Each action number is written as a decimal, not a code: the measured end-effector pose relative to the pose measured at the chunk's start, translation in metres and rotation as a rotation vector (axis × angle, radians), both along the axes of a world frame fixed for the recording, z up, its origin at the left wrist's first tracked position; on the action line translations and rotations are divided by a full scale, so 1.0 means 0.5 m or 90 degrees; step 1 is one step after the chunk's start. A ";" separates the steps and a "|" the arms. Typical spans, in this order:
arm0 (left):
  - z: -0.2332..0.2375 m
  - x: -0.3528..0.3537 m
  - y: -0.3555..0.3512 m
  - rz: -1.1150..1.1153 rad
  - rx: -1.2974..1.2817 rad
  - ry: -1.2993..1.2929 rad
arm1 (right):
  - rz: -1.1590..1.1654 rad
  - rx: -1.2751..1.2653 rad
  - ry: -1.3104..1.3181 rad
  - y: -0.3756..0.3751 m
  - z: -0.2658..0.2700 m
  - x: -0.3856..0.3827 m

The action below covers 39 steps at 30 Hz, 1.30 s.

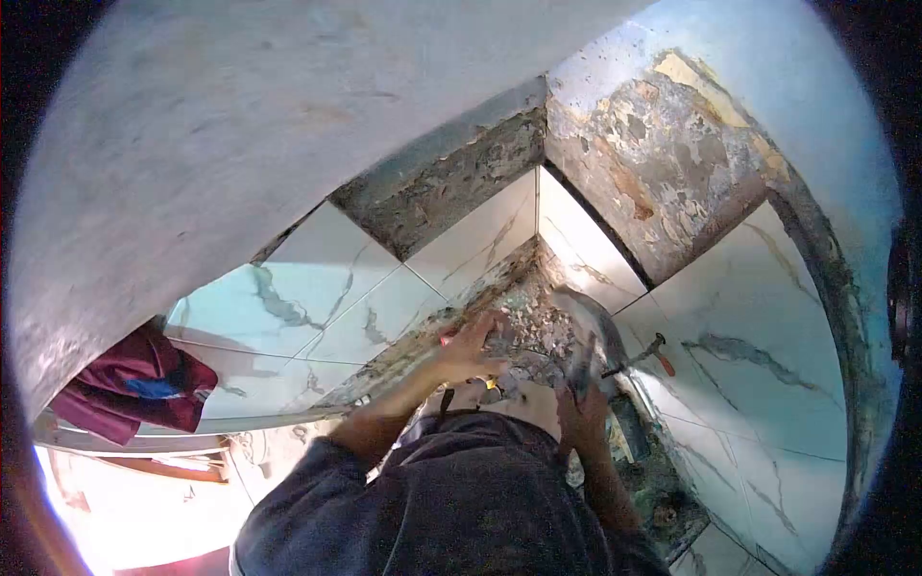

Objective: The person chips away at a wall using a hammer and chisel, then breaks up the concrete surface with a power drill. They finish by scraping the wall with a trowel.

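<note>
My left hand (468, 351) is over the rubble, its fingers curled and partly hidden; a small red end (445, 340) shows beside it, the rest of that thing hidden. My right hand (584, 415) is closed round the handle of a grey hammer-like tool (597, 324), its curved head blurred and raised over broken debris (533, 317) in the corner. Near my left wrist is a small yellow and black thing (492, 383). To the right of the tool, a thin dark tool with an orange part (665, 364) lies by the tiled wall.
White veined tiles (331, 278) line the left wall, and more tiles (759, 336) the right one. Above them is rough bare plaster (653, 163). A maroon cloth (139, 384) hangs at the left. A dark grey cylindrical thing (631, 432) lies beside my right forearm.
</note>
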<state>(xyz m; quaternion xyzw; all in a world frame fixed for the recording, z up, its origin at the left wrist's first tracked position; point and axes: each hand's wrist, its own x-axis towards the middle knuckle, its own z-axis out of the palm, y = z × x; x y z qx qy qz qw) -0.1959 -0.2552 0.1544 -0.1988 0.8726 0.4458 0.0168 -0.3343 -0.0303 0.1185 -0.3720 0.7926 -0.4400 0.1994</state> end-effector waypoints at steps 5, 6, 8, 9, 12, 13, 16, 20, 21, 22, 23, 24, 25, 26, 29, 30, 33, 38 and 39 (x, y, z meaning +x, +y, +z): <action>-0.113 0.015 0.030 0.101 0.153 0.226 | 0.102 0.026 -0.093 -0.068 0.156 0.000; -0.095 0.018 0.045 0.105 0.151 0.235 | 0.152 0.015 -0.106 -0.080 0.185 0.007; -0.050 0.026 0.079 0.177 0.504 0.256 | 0.244 0.013 -0.014 -0.102 0.204 0.016; -0.035 0.024 0.084 0.178 0.503 0.264 | 0.248 0.013 -0.008 -0.112 0.187 0.023; 0.078 -0.028 0.122 0.384 0.415 0.420 | 0.311 -0.072 0.059 -0.129 0.147 0.041; 0.073 -0.021 0.120 0.390 0.418 0.427 | 0.319 -0.068 0.064 -0.130 0.140 0.033; 0.039 -0.002 0.099 0.280 0.299 0.303 | 0.403 -0.003 -0.053 -0.145 0.054 -0.003; 0.039 -0.021 0.132 0.208 0.513 0.410 | 0.277 -0.006 -0.564 -0.180 0.074 -0.045; 0.040 -0.019 0.141 0.206 0.511 0.405 | 0.200 0.085 -0.927 -0.189 0.107 -0.051; 0.040 -0.016 0.149 0.141 0.372 0.335 | 0.216 0.107 -0.898 -0.194 0.054 -0.058; 0.052 -0.016 0.157 0.076 0.233 0.265 | 0.215 0.103 -0.901 -0.190 0.042 -0.059; 0.067 -0.017 0.168 0.074 0.192 0.158 | 0.253 0.111 -0.943 -0.186 0.033 -0.059; 0.083 -0.020 0.178 0.071 0.191 0.154 | 0.292 0.118 -0.984 -0.181 0.025 -0.061; 0.103 -0.026 0.188 0.017 0.028 0.132 | 0.410 0.098 -0.954 -0.182 0.059 -0.069; 0.034 -0.046 0.186 -0.068 -0.172 0.211 | 0.223 0.063 -0.950 -0.170 0.055 -0.044; 0.040 -0.046 0.187 -0.035 -0.140 0.181 | 0.260 -0.009 -0.926 -0.148 0.056 -0.046; 0.063 -0.051 0.184 0.054 -0.045 0.081 | 0.326 -0.130 -0.849 -0.108 -0.068 -0.044; 0.001 -0.079 0.173 0.149 0.119 0.314 | 0.383 -0.075 -0.124 -0.024 -0.009 -0.019; 0.006 -0.088 0.174 0.151 0.121 0.304 | 0.306 -0.090 -0.216 -0.018 0.039 -0.016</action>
